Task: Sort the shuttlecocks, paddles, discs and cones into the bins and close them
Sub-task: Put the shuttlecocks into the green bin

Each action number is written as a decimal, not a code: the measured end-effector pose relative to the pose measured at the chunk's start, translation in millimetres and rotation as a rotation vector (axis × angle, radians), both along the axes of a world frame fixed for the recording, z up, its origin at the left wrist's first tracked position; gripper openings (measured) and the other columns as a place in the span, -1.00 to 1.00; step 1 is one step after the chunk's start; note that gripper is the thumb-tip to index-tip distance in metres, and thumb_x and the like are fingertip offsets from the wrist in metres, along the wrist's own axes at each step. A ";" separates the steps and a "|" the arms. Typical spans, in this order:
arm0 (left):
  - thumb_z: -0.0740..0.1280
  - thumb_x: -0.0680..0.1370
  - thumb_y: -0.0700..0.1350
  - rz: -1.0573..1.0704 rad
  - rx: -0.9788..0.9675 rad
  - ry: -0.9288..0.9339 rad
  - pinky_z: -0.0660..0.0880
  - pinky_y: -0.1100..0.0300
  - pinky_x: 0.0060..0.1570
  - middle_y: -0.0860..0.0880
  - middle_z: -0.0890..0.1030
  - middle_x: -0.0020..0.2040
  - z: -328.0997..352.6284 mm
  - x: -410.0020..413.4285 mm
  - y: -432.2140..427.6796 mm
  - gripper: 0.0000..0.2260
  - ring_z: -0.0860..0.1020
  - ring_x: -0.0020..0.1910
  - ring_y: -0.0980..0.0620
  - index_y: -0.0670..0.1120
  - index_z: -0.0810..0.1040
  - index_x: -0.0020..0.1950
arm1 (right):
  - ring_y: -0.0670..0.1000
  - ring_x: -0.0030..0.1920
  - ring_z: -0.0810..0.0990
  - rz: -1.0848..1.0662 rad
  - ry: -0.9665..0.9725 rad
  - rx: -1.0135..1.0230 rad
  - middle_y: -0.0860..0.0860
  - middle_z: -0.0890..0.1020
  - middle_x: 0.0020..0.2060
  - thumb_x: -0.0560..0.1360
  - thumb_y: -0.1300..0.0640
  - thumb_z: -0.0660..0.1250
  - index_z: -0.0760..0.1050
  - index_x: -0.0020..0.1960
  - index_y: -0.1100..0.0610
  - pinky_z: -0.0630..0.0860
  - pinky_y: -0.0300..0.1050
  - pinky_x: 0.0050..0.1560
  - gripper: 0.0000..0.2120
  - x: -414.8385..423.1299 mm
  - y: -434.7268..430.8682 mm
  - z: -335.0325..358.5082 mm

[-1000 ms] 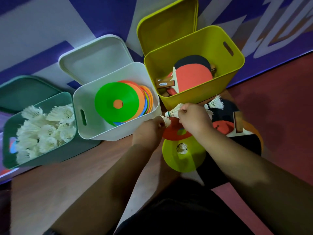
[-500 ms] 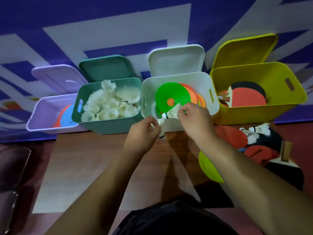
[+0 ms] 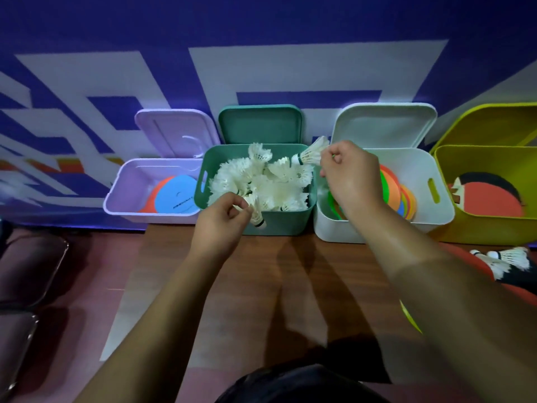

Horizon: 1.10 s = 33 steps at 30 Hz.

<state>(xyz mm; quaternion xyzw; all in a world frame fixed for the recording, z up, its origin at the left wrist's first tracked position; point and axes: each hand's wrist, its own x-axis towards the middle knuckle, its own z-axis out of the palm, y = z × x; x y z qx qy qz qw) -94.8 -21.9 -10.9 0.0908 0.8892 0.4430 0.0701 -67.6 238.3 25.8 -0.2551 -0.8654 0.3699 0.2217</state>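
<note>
Four open bins line the wall. The green bin (image 3: 279,225) is heaped with white shuttlecocks (image 3: 261,181). My left hand (image 3: 220,222) pinches a shuttlecock (image 3: 257,215) at the green bin's front rim, cork down. My right hand (image 3: 348,175) pinches another shuttlecock (image 3: 309,154) over the bin's back right corner. The lilac bin (image 3: 122,196) holds flat discs (image 3: 174,194). Inside the white bin (image 3: 436,210) are stacked coloured cones (image 3: 398,190), and red paddles (image 3: 491,196) lie in the yellow bin (image 3: 479,231).
Each bin's lid leans open against the purple and white wall behind. Two loose shuttlecocks (image 3: 505,258) lie on paddles at the right edge, beside a yellow-green cone (image 3: 409,318) half hidden by my right arm. Dark chair seats (image 3: 26,271) stand at the left.
My view swung left from the pile to the green bin. Both hands carried their shuttlecocks leftward and now hold them over that bin.
</note>
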 end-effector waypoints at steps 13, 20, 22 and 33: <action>0.43 0.56 0.01 0.117 0.096 0.112 0.41 0.14 -0.28 0.09 0.59 -0.31 11.5 -109.6 -45.0 -0.91 0.50 -0.33 0.11 0.05 0.60 -0.11 | 0.12 -0.16 0.67 0.290 -0.528 0.179 -0.01 0.72 -0.20 0.57 -0.03 0.25 0.64 -0.09 -0.03 0.66 0.04 -0.12 -0.79 -19.1 -73.2 -44.5; 0.37 0.57 -0.15 0.099 -0.072 0.228 0.48 0.13 -0.09 0.02 0.68 -0.08 1.0 -177.1 -22.3 -0.86 0.62 -0.07 -0.05 -0.02 0.69 0.07 | -0.02 -0.21 0.66 0.283 -0.470 0.104 -0.07 0.70 -0.29 0.56 -0.04 0.24 0.57 -0.15 -0.07 0.64 0.05 -0.16 -0.81 -3.0 -61.1 -51.1; 0.29 0.57 -0.24 0.005 -0.289 0.145 0.53 0.02 0.08 -0.15 0.69 0.13 -14.9 -183.0 -18.7 -0.65 0.62 0.11 -0.24 -0.04 0.64 0.32 | -0.03 -0.21 0.67 0.272 -0.460 0.103 -0.09 0.70 -0.30 0.55 -0.08 0.22 0.56 -0.13 -0.10 0.65 0.05 -0.16 -0.82 -1.4 -58.1 -51.6; 0.22 0.62 -0.19 -0.005 -0.191 0.071 0.41 0.17 -0.05 -0.07 0.68 0.18 -23.8 -126.4 -19.0 -0.71 0.62 0.08 -0.12 -0.06 0.65 0.26 | -0.14 -0.28 0.67 0.215 -0.421 -0.050 -0.18 0.71 -0.31 0.57 0.04 0.30 0.62 -0.13 -0.09 0.64 -0.06 -0.14 -0.84 11.2 -47.2 -56.7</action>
